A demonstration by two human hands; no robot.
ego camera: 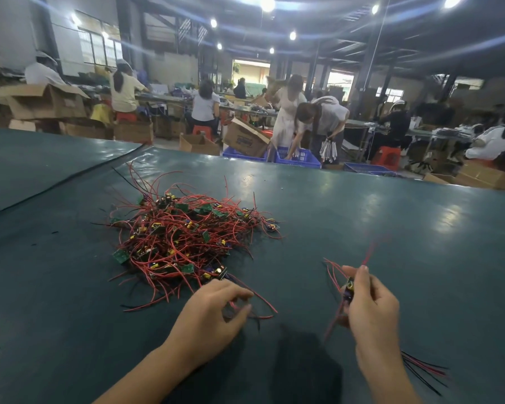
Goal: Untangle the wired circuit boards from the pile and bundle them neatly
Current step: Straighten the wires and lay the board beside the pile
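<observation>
- Head view: pile of small green boards w/ red & black wires is lying tangled on the green table, centre-left.
- Print on cardboard box, far side, is blurring out, can't read.
- Near the pile's near edge, left hand is pinching red wires, fingers curled.
- Near right, right hand is gripping a few held boards, wires trailing up & down.

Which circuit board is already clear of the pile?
The board gripped in the right hand, its red wires hanging free, right of the pile. All the others lie tangled in that pile on the green table.
</observation>
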